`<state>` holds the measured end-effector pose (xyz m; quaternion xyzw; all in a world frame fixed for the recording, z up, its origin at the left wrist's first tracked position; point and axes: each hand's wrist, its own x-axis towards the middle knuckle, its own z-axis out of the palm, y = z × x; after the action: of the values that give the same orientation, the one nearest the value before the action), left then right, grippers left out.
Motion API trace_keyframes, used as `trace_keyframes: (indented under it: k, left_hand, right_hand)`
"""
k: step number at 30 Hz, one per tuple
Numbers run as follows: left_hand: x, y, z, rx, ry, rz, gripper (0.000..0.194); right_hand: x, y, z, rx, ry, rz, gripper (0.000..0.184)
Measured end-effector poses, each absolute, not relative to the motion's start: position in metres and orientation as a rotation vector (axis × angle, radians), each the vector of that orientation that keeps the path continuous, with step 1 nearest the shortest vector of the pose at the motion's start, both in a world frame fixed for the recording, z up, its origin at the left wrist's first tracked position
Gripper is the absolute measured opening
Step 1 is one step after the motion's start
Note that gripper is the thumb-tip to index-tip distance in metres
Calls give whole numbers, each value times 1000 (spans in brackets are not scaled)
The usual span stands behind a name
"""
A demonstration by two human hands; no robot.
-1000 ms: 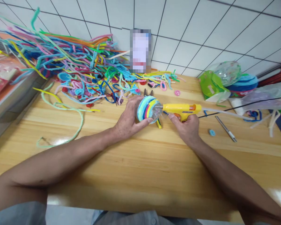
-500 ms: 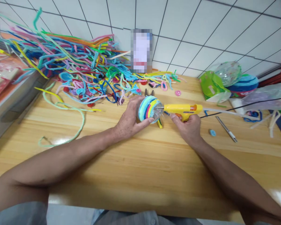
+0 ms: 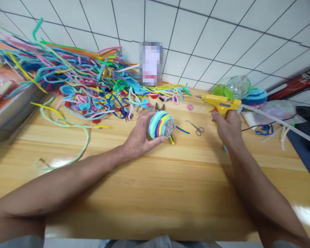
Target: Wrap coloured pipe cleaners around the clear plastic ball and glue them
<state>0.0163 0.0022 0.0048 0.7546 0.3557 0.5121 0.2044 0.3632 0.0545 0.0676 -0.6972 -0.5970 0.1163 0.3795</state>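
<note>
Gripping: left hand (image 3: 139,137), striped ball (image 3: 161,124) | right hand (image 3: 228,129), raised, clasping glue gun (image 3: 222,103)

Glossy wood table (image 3: 144,193); fuzzy pipe cleaners (image 3: 77,69); shiny metal scissors (image 3: 197,130); smooth plastic glue gun (image 3: 220,103)

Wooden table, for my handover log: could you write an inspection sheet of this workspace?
Surface: wooden table, glare patches left and right.
Things in hand: striped ball; yellow glue gun, nozzle off the ball.
Clutter: coloured pipe cleaners heaped back left; scissors and blue strip between the hands.
Hands: left hand holds the ball, right hand grips the gun.
Cables: black cord right of the right hand, ends unclear.
Surroundings: tiled wall, pixelated screen before it.
</note>
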Motion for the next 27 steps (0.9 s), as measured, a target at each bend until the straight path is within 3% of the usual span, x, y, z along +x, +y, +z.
trace_keyframes:
  k: [7, 15, 23, 27]
  left_hand:
    - [15, 3, 5, 2116, 993, 1410, 84]
    - [14, 4, 2, 2096, 991, 1376, 87]
    - [17, 4, 3, 2139, 992, 1448, 82]
    - [18, 5, 3, 2159, 1006, 1423, 83]
  right_hand:
    - [389, 79, 34, -1973, -1490, 180, 43]
    - [400, 85, 11, -1987, -1535, 94, 40]
    - [398, 83, 21, -2083, -1549, 133, 52]
    - [396, 82, 35, -2082, -1629, 177, 43]
